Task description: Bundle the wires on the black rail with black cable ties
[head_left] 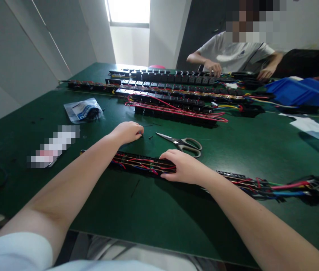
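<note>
A long black socket strip (137, 163) with red, blue and yellow wires lies across the green table (148, 210) in front of me. My right hand (183, 165) rests on its middle, fingers curled over the wires. My left hand (127, 132) is on the table just beyond the strip, fingers pinched closed on something small and dark that I cannot make out. Scissors (183, 143) lie shut between the two hands, a little further back.
Several wired black strips (173, 103) lie in rows across the far table. A plastic bag (84, 110) sits at the left, a blue bin (300, 92) at the right. A person in a white shirt (233, 52) works on strips at the far side.
</note>
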Action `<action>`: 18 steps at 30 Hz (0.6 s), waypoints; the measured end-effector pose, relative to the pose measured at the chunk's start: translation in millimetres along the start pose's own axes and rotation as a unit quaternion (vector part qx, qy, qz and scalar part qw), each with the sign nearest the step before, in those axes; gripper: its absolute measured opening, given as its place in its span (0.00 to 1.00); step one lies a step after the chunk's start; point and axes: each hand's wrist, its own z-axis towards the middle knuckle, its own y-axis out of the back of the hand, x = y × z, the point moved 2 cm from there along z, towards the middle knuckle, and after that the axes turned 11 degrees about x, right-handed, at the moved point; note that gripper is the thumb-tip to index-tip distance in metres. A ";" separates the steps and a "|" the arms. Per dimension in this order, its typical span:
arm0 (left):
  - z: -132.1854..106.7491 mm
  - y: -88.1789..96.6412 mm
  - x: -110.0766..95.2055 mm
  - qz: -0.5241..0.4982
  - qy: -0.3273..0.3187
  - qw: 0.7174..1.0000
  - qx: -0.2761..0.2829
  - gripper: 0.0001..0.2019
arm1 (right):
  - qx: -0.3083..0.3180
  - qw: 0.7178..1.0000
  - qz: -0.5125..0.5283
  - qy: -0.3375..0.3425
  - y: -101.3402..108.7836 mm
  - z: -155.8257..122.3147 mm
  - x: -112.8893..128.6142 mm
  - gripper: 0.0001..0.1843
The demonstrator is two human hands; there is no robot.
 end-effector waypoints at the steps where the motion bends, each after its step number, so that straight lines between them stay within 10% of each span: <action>1: -0.2 0.2 -0.5 0.006 -0.004 1.000 0.001 0.14 | 0.000 1.000 0.001 0.000 -0.2 0.1 -0.1 0.26; 18: -2.3 0.4 -11.5 0.054 -0.061 0.997 -0.011 0.11 | -0.008 1.000 0.009 0.010 -0.3 0.7 -0.7 0.25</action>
